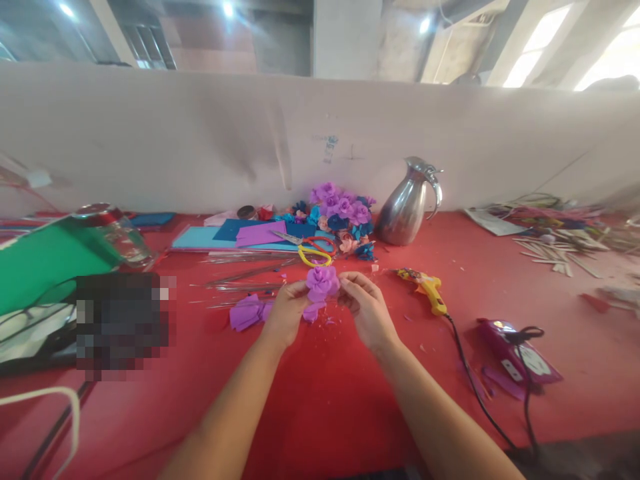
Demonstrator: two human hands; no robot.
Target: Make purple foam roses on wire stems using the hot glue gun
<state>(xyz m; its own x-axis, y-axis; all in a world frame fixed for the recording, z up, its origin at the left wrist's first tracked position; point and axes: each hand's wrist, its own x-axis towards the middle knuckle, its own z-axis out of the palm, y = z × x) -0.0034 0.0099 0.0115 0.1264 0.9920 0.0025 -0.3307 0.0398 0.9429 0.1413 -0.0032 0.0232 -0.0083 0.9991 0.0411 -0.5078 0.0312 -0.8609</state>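
Note:
A purple paper flower [322, 281] is held up over the red table [320, 393] between both my hands. My left hand [286, 313] pinches its left side with closed fingers. On its right side my right hand [364, 305] grips it with curled fingers. A loose purple petal piece [314, 311] hangs under the flower. More purple paper scraps [247, 312] lie just left of my left hand.
A yellow glue gun [425, 287] with a black cord lies to the right. Scissors [310, 248], wire stems [245, 277] and coloured paper sheets [250, 235] lie behind the hands. A pile of finished flowers [343, 213] and a steel jug [406, 203] stand by the wall.

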